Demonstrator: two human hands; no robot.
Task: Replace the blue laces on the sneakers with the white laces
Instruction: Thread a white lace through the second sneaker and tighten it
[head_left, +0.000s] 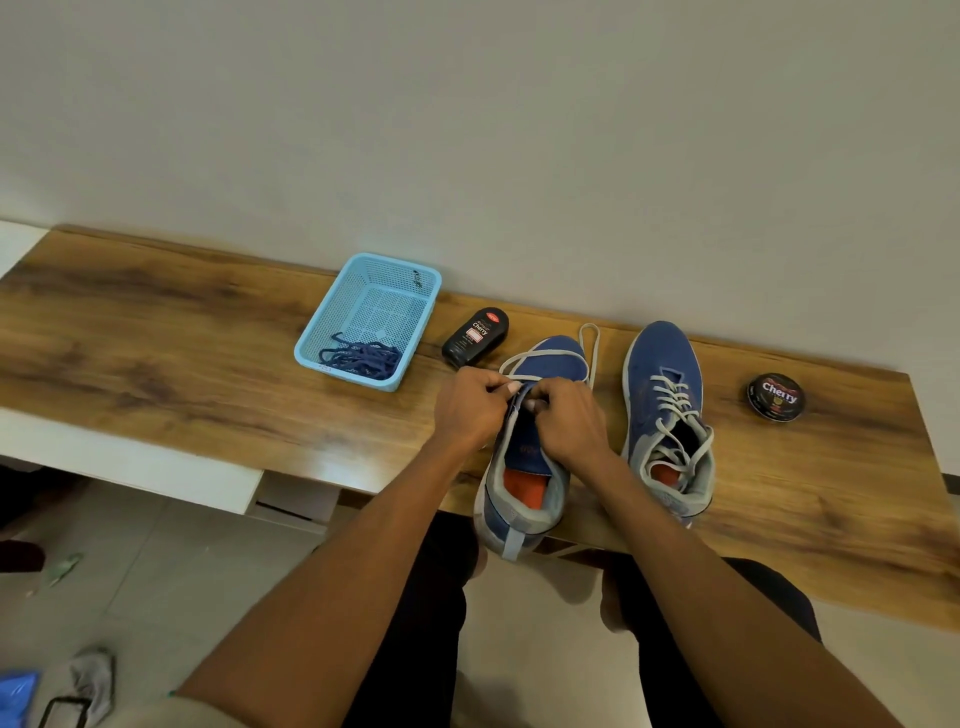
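White lace (550, 355) looped across toe of near sneaker (524, 457) at wooden bench (156, 332) edge, left hand (470, 410) and right hand (569, 421) curled, pinching lace at eyelets, blue laces (363, 358) in basket (332, 312), second sneaker (667, 415) laced white, to the right.

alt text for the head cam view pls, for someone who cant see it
Both hands, left hand and right hand, pinch a white lace at the eyelets of a blue sneaker on a wooden bench. A second sneaker, already laced white, sits to its right; blue laces lie in a light blue basket.
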